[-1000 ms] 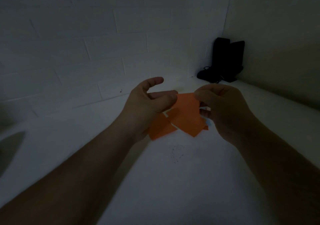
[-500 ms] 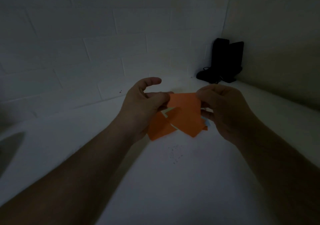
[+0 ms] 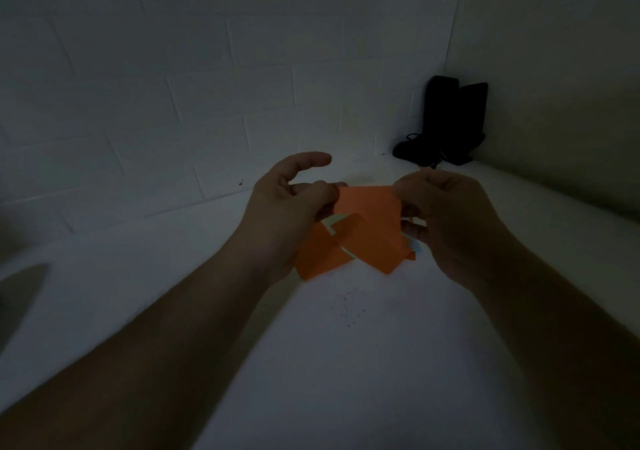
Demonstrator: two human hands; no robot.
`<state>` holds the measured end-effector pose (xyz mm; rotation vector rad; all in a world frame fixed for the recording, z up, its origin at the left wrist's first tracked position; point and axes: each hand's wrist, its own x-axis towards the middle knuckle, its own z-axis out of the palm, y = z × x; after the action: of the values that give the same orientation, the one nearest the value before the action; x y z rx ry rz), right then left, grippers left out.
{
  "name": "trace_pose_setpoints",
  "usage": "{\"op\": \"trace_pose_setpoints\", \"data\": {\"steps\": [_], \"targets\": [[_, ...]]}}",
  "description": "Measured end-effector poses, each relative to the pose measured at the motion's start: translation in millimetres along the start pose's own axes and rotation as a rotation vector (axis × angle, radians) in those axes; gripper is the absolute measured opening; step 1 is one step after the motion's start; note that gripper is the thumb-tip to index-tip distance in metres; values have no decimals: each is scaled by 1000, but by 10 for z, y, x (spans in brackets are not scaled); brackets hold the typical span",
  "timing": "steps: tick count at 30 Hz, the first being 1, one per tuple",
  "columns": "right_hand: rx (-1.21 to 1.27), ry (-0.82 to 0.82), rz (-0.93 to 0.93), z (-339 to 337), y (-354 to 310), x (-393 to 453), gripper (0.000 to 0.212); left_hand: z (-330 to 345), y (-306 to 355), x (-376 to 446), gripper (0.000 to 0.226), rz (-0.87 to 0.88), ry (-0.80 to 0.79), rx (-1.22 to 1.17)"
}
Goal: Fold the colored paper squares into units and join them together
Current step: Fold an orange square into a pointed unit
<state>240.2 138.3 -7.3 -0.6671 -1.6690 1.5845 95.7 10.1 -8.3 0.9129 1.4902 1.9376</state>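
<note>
An orange paper square (image 3: 370, 217) is held up over the white table between both hands, partly folded. My left hand (image 3: 287, 207) pinches its upper left corner with thumb and fingers, the index finger lifted free. Its upper right edge sits in the pinch of my right hand (image 3: 446, 221). Below it more orange paper (image 3: 320, 255) lies on the table, with a light blue piece (image 3: 415, 247) peeking out by my right hand.
The white table (image 3: 346, 363) meets a white brick wall behind and a plain wall on the right. A black object with a cable (image 3: 446, 123) stands in the back right corner. Small dark specks (image 3: 348, 305) dot the table below the papers.
The held orange sheet has risen slightly and its top edge is now stretched flat between both hands. My left fingers have closed onto its corner.
</note>
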Motion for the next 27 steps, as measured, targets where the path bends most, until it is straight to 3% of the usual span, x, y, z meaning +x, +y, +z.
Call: {"op": "trace_pose_setpoints", "data": {"steps": [14, 17, 19, 22, 27], "targets": [[128, -22, 65, -4, -30, -5, 19, -12, -44, 28, 27, 6, -9, 64], [1, 31, -93, -14, -14, -13, 18, 2, -58, 28, 13, 12, 51, 159], [-97, 70, -227, -16, 10, -5, 13, 3, -48, 27, 22, -13, 64, 158], [-162, 117, -364, -8, 25, 7, 16, 34, 10, -6, 28, -99, 28, 1], [-425, 46, -560, 4, 42, -39, 28, 43, 10, 26, 31, -115, 20, -149]]}}
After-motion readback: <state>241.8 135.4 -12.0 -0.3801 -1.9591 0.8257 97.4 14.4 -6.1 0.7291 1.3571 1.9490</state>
